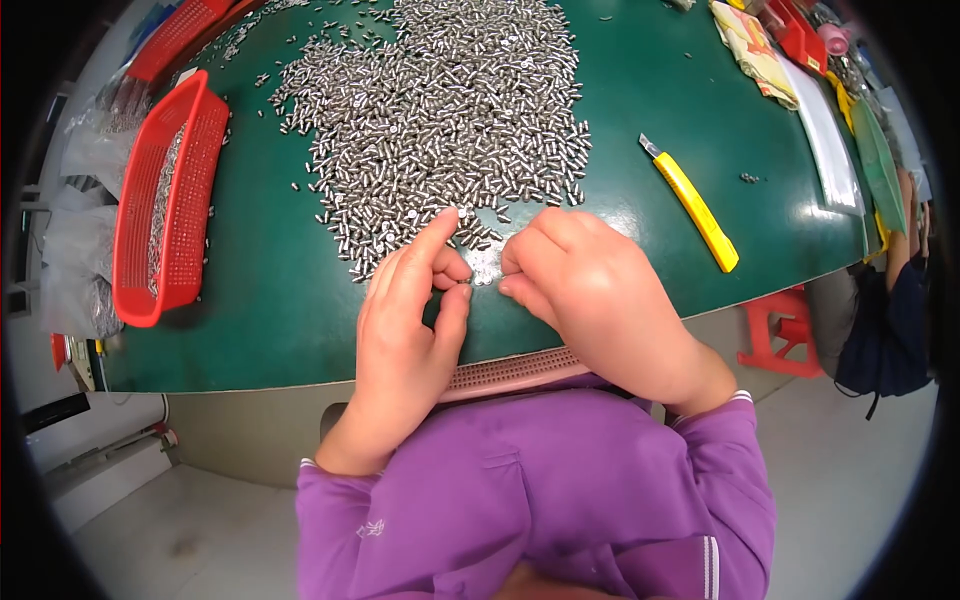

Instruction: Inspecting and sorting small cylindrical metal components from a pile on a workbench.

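A large heap of small silvery metal pins (450,120) spreads over the green table (640,80). At its near edge my left hand (405,305) has its index finger stretched toward the pins. Its thumb and a curled finger come together on something too small to make out. My right hand (595,275) is closed in a pinch just to the right, its fingertips hiding whatever they hold. In the gap between both hands lies a small pale, shiny piece (484,268); I cannot tell its kind. A few loose pins lie beside it.
A red plastic basket (205,190) holding small metal pieces stands on the left. On the right lies a yellow utility knife (695,210), blade out. Plastic sheets (825,140) and a red bin (797,35) sit farther right. A red stool (778,335) stands below the table edge.
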Demonstrator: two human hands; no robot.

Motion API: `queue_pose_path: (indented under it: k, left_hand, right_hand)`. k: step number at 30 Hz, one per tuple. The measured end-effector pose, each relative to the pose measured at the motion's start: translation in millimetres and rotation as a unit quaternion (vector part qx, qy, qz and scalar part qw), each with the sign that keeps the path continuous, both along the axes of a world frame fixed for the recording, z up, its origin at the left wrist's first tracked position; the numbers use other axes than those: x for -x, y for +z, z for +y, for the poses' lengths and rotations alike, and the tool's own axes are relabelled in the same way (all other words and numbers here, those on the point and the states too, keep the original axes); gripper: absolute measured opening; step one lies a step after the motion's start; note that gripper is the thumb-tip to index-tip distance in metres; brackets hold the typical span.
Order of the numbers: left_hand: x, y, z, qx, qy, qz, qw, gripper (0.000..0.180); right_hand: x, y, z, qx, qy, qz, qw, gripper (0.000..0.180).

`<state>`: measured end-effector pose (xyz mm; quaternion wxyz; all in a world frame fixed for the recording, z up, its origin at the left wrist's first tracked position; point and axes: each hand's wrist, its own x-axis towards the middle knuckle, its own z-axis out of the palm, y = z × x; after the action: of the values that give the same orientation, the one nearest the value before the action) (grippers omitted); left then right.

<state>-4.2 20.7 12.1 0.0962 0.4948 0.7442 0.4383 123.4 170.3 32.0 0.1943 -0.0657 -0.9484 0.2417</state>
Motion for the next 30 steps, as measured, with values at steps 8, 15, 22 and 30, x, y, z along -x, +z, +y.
queue_pose_path:
  k: [8, 15, 22, 30]
  left_hand:
    - [0, -4, 1, -0.004, 0.005, -0.024, 1.000, 0.069]
    - [1, -7, 1, -0.016, 0.005, -0.022, 1.000, 0.071]
    - [-1, -9, -1, -0.026, 0.008, 0.018, 0.999, 0.071]
    - [-2, -12, -1, -0.044, 0.005, 0.043, 0.998, 0.069]
  right_hand:
    - [8, 6, -3, -0.172, 0.005, -0.053, 0.984, 0.015]
    - [9, 16, -4, -0.196, 0.003, -0.076, 0.978, 0.013]
    - [6, 16, 7, -0.019, 0.055, -0.037, 0.998, 0.017]
    - [7, 9, 8, 0.094, 0.046, -0.047, 0.993, 0.015]
